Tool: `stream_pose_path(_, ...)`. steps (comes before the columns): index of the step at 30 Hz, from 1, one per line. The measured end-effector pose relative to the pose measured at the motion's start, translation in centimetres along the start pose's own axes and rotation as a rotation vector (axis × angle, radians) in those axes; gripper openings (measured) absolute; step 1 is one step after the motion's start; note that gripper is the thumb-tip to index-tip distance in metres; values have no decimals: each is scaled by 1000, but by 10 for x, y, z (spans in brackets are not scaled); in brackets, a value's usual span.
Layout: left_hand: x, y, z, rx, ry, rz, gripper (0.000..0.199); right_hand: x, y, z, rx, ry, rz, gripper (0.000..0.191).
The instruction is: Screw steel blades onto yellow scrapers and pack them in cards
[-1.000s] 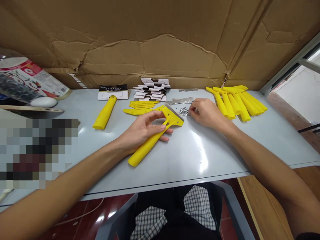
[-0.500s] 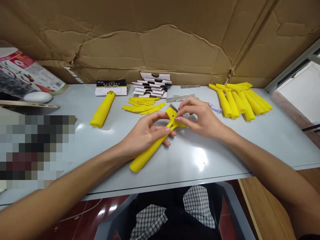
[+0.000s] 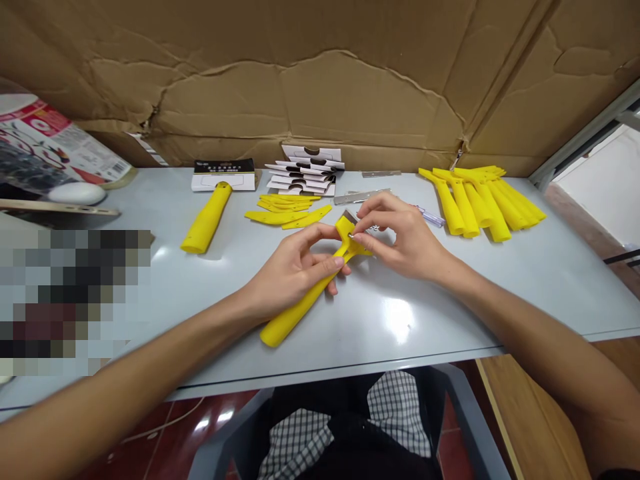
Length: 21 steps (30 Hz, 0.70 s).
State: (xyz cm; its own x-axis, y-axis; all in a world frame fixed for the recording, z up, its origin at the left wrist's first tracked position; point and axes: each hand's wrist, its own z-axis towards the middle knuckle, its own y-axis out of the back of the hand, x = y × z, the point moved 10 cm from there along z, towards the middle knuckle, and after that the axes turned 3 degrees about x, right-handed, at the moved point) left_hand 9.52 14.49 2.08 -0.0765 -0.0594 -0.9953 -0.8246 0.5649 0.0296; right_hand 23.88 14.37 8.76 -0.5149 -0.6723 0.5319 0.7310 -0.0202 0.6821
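Observation:
My left hand (image 3: 295,270) is wrapped round a yellow plastic scraper (image 3: 300,308), whose hollow handle end points toward me. A metal blade (image 3: 349,217) shows at the scraper's wide head. The thumb and index finger of my right hand (image 3: 400,233) pinch a small metal screw (image 3: 351,235) at a hole in the head. Just behind my right hand lie a few loose screws (image 3: 374,229), flat metal blades (image 3: 361,196) and a clear-handled screwdriver (image 3: 431,217), partly hidden by the hand.
Several yellow handles (image 3: 483,200) lie at the right. Another handle (image 3: 207,219) lies left, by a black-and-white card (image 3: 223,175). Yellow strips (image 3: 287,217) and folded cards (image 3: 305,171) sit at the back centre, before a cardboard wall (image 3: 300,100). A white mouse (image 3: 77,193) is far left.
My right fingertips have brought the screw slightly left, onto the hole in the scraper head. My left hand keeps the same hold, and the scraper has barely shifted.

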Motion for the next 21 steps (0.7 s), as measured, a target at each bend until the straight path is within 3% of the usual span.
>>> stream_pose_path(14,3,0,-1,23,-4,-31,44,7,-2,-4,-74,106,-17,12)
stream_pose_path(21,2,0,0,2,9,-36,44,8,0,-5,-98,86,-33,12)
